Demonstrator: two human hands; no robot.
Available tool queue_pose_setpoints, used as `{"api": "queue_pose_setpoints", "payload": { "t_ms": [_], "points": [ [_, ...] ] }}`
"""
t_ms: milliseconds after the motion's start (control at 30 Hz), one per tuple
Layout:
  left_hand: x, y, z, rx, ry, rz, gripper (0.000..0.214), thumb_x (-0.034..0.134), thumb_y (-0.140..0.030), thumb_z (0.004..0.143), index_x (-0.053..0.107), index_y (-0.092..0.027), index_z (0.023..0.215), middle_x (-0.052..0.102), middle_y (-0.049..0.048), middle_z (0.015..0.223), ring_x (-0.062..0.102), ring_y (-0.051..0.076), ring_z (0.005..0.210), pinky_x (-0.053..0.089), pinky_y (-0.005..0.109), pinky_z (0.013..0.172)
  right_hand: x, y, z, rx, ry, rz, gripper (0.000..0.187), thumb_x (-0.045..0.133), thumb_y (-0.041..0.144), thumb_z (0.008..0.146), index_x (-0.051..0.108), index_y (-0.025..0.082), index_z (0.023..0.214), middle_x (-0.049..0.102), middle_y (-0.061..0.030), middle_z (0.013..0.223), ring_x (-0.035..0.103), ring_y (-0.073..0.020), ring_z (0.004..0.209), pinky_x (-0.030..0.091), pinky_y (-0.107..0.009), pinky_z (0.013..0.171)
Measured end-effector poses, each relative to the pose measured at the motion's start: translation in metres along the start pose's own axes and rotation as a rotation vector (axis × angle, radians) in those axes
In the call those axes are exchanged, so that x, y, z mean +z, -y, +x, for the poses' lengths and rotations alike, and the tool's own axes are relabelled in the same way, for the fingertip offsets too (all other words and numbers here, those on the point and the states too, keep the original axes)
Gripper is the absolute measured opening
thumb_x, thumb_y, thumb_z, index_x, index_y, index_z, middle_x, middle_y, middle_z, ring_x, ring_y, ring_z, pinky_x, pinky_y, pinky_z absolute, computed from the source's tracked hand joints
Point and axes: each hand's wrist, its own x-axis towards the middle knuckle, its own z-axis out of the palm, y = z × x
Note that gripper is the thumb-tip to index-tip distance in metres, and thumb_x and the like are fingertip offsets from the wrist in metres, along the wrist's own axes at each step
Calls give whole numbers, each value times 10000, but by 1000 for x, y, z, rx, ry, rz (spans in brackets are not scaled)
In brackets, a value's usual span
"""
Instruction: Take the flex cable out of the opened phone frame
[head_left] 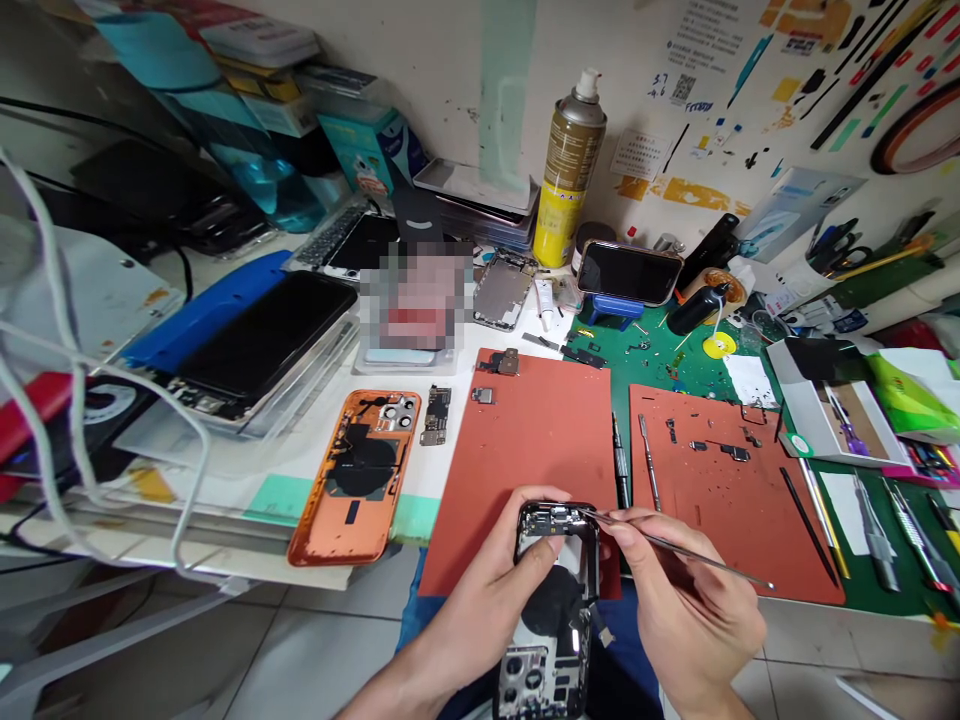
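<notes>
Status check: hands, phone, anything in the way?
Left hand grips open phone shell. Right hand holds tweezers, tips inside top edge. Nothing blocking.

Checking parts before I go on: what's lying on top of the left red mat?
On the left red mat, two small loose parts sit near its far-left corner. Its near edge is covered by the left hand and the opened phone, so anything there is hidden.

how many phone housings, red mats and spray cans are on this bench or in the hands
Opened phone housings: 2, a silver one gripped by the left hand while the right hand works thin metal tweezers into it, and an orange one lying on the bench.
Red rubber work mats: 2, left and right.
Yellow spray cans: 1.
Total: 5
</notes>
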Motion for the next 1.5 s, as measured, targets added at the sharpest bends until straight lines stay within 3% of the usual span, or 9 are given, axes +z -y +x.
{"api": "queue_pose_setpoints", "payload": {
  "t_ms": [300, 533, 900, 1233, 1500],
  "points": [
    [4, -7, -5, -56, 4, -110, 407, 844, -526, 976, 701, -309, 1289, 753, 20, 1168, 669, 213, 967, 506, 312, 828, 1, 0, -5, 24, -20, -53, 168, 897, 62, 904, 858, 226, 908, 870, 1, 836, 847, -213, 637, 757, -288, 625],
    [6, -6, -3, -89, -16, -96, 456, 795, -624, 1003, 653, -296, 1287, 752, 29, 1088, 699, 210, 907, 519, 294, 731, 1, -1, -7, 29, -29, -68, 172, 895, 62, 899, 859, 229, 922, 860, -1, 822, 842, -226, 630, 750, -310, 589],
    [14, -22, -7, -55, -23, -112, 396, 827, -578, 1001, 699, -292, 1241, 815, 18, 1146, 745, 228, 1066, 557, 321, 930, -4, -4, -17, -3, -60, -58, 253, 920, 40, 876, 861, 209, 1054, 892, -7, 928, 881, -214, 715, 789, -293, 736],
    [3, -2, 0, 2, 21, -19, 364, 734, -580, 1069, 673, -305, 1299, 764, 22, 1199, 707, 231, 1116, 547, 326, 967, -4, -3, -18, -7, -47, -165, 171, 920, 69, 899, 859, 201, 989, 889, -10, 896, 869, -198, 686, 769, -259, 684],
    [10, -16, -6, -39, -11, -60, 382, 778, -579, 1036, 685, -293, 1272, 792, 9, 1141, 728, 215, 1007, 569, 316, 893, -3, 1, -13, -43, -18, -196, 136, 899, 77, 927, 839, 191, 969, 886, -1, 879, 860, -186, 652, 764, -256, 657]
  ]
}}
